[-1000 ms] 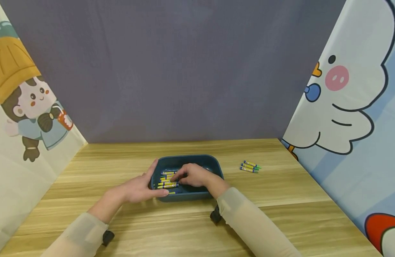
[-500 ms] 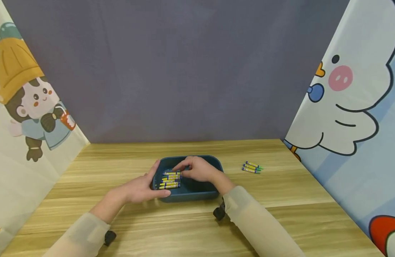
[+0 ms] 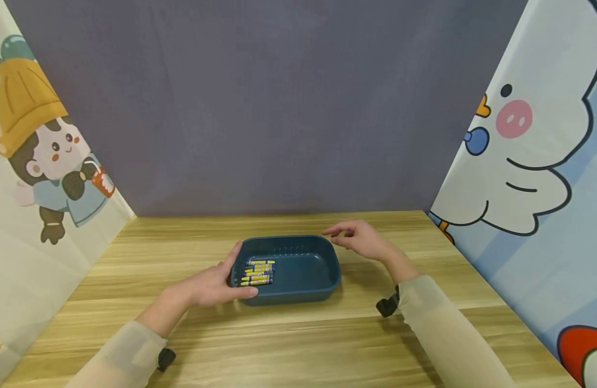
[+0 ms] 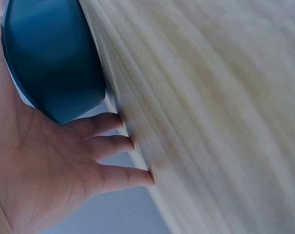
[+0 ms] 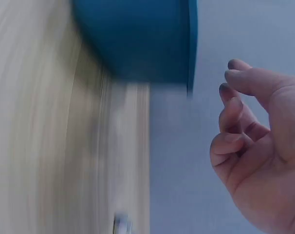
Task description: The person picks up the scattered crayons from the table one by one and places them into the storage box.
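Observation:
A dark blue rectangular box [image 3: 303, 275] stands on the table, with several yellow crayons [image 3: 258, 272] with blue bands lying side by side at its left end. My left hand [image 3: 211, 283] spans the box's left end, thumb along the near rim and index finger at the back left corner. In the left wrist view, three of its fingers [image 4: 113, 144] reach down to the tabletop, straight and spread. Just past the box's right back corner, my right hand [image 3: 361, 240] hovers with loosely bent fingers, nothing between them.
Light wood-grain table [image 3: 298, 345] under the box. A grey panel [image 3: 279, 108] closes off the back, with printed cartoon panels at both sides. Low in the right wrist view lies a small blurred object [image 5: 121, 224] on the table.
My right hand has left the crayons inside the box and moved right, out over the rim. Its hand and forearm now cover the three crayons on the table. My left hand stays at the box.

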A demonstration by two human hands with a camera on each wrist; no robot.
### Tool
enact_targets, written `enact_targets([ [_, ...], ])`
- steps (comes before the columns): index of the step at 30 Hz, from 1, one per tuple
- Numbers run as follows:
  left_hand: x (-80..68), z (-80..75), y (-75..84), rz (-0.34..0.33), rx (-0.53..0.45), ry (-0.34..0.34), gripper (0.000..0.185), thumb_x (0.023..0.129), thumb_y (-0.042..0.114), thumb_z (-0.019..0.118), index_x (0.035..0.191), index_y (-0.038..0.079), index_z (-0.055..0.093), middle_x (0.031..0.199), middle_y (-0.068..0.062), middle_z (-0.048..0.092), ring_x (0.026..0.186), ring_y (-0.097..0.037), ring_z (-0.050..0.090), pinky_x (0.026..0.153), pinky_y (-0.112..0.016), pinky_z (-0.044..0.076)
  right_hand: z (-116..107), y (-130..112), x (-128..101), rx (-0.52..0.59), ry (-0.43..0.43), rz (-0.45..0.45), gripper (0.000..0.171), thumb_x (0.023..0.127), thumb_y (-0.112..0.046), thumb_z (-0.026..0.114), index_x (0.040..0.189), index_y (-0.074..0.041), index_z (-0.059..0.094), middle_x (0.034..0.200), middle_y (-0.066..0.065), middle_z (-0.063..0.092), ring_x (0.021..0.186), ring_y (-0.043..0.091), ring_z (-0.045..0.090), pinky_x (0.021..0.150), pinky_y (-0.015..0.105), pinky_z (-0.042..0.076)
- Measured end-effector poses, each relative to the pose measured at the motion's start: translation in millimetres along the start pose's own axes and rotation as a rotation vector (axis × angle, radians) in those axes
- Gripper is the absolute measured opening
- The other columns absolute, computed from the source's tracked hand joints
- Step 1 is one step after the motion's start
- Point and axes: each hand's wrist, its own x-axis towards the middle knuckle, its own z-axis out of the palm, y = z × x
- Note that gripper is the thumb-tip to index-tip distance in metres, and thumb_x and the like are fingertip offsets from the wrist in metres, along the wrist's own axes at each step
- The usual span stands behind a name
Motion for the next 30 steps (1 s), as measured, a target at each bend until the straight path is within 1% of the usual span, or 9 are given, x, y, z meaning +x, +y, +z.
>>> enact_targets([
  [5,0.3,0.4,0.5,-0.005,0.000,0.000,0.134,0.092,0.078,0.072,0.177,0.025,-0.015,0.166,-0.042,0.040,0.151,-0.054,0.049,0.117,-0.066,0.046,-36,46,-29,-0.026,0.023,0.068,0.032,0.110,-0.015,0.067,0.140,-0.008,0.076,0.132,0.025,0.072,0.062,0.015,0.050,0.059,0.030,0.046],
  [9,0.2,-0.1,0.7,-0.003,0.002,0.004,0.134,0.092,0.078,0.073,0.177,0.023,-0.014,0.165,-0.042,0.042,0.151,-0.053,0.050,0.118,-0.066,0.045,-56,80,-49,-0.070,0.014,0.140,0.034,0.111,-0.015,0.065,0.143,-0.008,0.074,0.138,0.025,0.069,0.083,0.023,0.064,0.070,0.037,0.053],
  [13,-0.4,-0.4,1.1,-0.003,-0.002,0.004,0.134,0.092,0.078,0.073,0.177,0.023,-0.014,0.165,-0.041,0.042,0.151,-0.054,0.049,0.118,-0.066,0.045,-68,104,-62,-0.151,0.013,0.182,0.032,0.112,-0.016,0.065,0.142,-0.012,0.076,0.137,0.019,0.073,0.106,0.026,0.068,0.082,0.042,0.057],
  [17,-0.8,0.3,0.8,-0.011,-0.004,0.000,0.134,0.092,0.078,0.073,0.177,0.024,-0.015,0.165,-0.041,0.041,0.151,-0.054,0.050,0.118,-0.066,0.045,-73,115,-68,-0.197,0.017,0.184,0.030,0.111,-0.014,0.066,0.137,-0.011,0.078,0.136,0.018,0.076,0.109,0.025,0.069,0.078,0.035,0.055],
  [19,-0.7,0.5,0.4,-0.006,-0.005,0.002,0.134,0.092,0.078,0.073,0.177,0.024,-0.015,0.164,-0.041,0.043,0.150,-0.053,0.051,0.118,-0.066,0.045,-74,118,-69,-0.209,0.016,0.187,0.029,0.110,-0.013,0.065,0.136,-0.011,0.079,0.137,0.019,0.075,0.113,0.029,0.071,0.080,0.035,0.056],
  [22,-0.3,0.5,0.1,0.007,-0.010,0.007,0.134,0.092,0.076,0.074,0.177,0.022,-0.015,0.162,-0.039,0.047,0.149,-0.049,0.053,0.119,-0.065,0.045,-74,122,-70,-0.221,0.013,0.207,0.029,0.110,-0.012,0.065,0.136,-0.011,0.079,0.140,0.019,0.074,0.119,0.036,0.071,0.088,0.043,0.060],
  [24,-0.3,0.3,0.3,0.016,-0.016,0.010,0.134,0.092,0.075,0.074,0.177,0.021,-0.014,0.161,-0.038,0.050,0.148,-0.047,0.054,0.120,-0.065,0.044,-73,125,-71,-0.224,0.014,0.226,0.030,0.110,-0.012,0.065,0.136,-0.013,0.079,0.141,0.018,0.074,0.125,0.040,0.070,0.097,0.049,0.060],
  [26,-0.5,0.1,0.6,0.017,-0.019,0.010,0.134,0.092,0.075,0.075,0.177,0.020,-0.015,0.160,-0.038,0.050,0.148,-0.046,0.054,0.120,-0.065,0.044,-73,128,-72,-0.218,0.009,0.239,0.030,0.110,-0.013,0.065,0.136,-0.013,0.079,0.142,0.019,0.074,0.128,0.043,0.068,0.100,0.054,0.060],
  [30,-0.8,0.2,1.0,0.014,-0.018,0.008,0.134,0.092,0.075,0.074,0.177,0.021,-0.015,0.161,-0.038,0.049,0.149,-0.047,0.053,0.120,-0.065,0.044,-72,132,-72,-0.203,0.007,0.254,0.029,0.111,-0.013,0.064,0.136,-0.013,0.080,0.143,0.020,0.073,0.132,0.045,0.067,0.102,0.054,0.060],
])
